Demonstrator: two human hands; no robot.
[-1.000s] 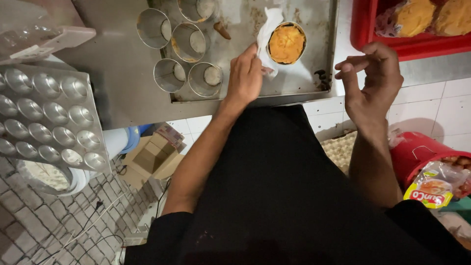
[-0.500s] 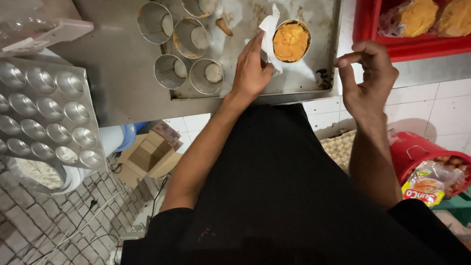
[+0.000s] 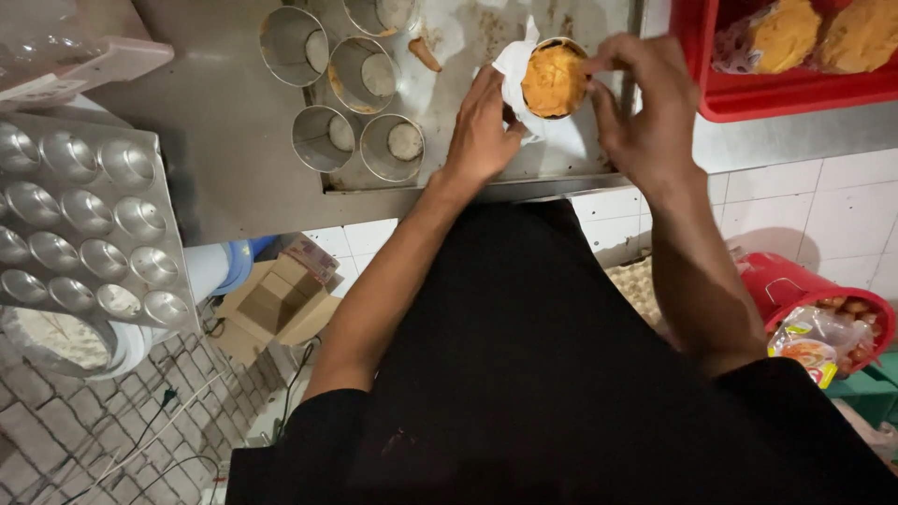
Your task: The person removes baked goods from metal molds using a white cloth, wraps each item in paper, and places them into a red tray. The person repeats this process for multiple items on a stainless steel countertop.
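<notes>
A round metal mould (image 3: 554, 79) filled with orange-brown cake sits in white paper on a metal tray (image 3: 440, 173). My left hand (image 3: 484, 126) grips the mould's left side and its paper. My right hand (image 3: 641, 108) rests on the mould's right rim, with fingers pinching at the top edge. Several empty metal ring moulds (image 3: 360, 75) with paper discs inside stand on the tray to the left.
A multi-cup metal baking pan (image 3: 84, 224) lies at the left. A red crate (image 3: 786, 89) with wrapped cakes stands at the top right. Below the counter are a cardboard box (image 3: 276, 304), a red bucket (image 3: 814, 309) and a bowl of white powder (image 3: 56, 339).
My right hand has moved left from open air onto the mould's right rim. My left hand stays on the mould's left side.
</notes>
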